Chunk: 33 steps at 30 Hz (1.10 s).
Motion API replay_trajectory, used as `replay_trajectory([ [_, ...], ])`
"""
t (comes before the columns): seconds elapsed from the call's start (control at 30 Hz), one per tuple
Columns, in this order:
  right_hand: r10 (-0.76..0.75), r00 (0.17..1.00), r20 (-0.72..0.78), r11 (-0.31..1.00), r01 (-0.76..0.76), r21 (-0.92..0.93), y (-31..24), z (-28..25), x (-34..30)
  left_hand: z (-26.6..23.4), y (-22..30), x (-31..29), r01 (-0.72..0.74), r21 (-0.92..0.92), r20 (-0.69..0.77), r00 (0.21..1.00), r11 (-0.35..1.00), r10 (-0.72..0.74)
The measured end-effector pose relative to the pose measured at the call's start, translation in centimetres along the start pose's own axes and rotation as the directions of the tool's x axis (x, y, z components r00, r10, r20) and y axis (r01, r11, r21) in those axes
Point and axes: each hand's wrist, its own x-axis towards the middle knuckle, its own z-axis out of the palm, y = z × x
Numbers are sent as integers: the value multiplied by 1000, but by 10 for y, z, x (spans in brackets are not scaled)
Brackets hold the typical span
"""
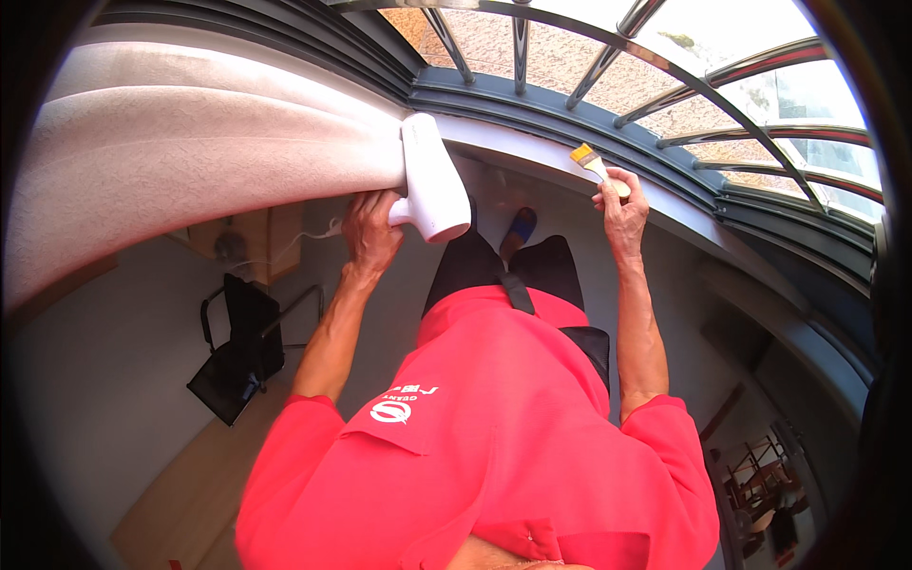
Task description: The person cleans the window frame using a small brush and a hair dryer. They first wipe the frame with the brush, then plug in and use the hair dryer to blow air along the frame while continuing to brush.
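Note:
A white hair dryer (434,180) is in my left hand (370,231), its handle wrapped by my fingers. The barrel stands out in front of the edge of a pale curtain (237,142), near the window frame; whether they touch I cannot tell. My right hand (623,214) is closed round the pale handle of a small flat paintbrush (593,163) with yellow bristles. The bristles point up and to the left, over the white window sill (532,147) beside the dark window track (513,103).
Shiny curved metal bars (594,71) cross outside the window. A white cord (294,242) trails left from the hair dryer. At the left stands a black chair (242,347), above a wooden surface (190,484). A blue slipper (520,228) shows on the floor below.

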Motion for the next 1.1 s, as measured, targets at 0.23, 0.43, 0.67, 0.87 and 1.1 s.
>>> replay_trajectory([
  [0.23,-12,983,185,998,0,66,-8,45,0,-6,-11,-5,-11,35,-123,992,999,15],
  [0.43,-160,902,402,965,58,254,-69,131,16,-17,-8,-13,-62,4,-39,997,998,62],
  [0.67,-293,929,228,939,235,250,-60,264,60,-22,4,-16,-27,-36,-75,997,999,24],
  [0.87,-239,954,183,933,278,-227,3,256,66,-15,-3,-26,39,-47,-51,998,998,-41],
  [1.1,15,981,192,819,-122,561,-68,258,83,-15,-3,-33,58,-71,-5,998,996,-59],
])
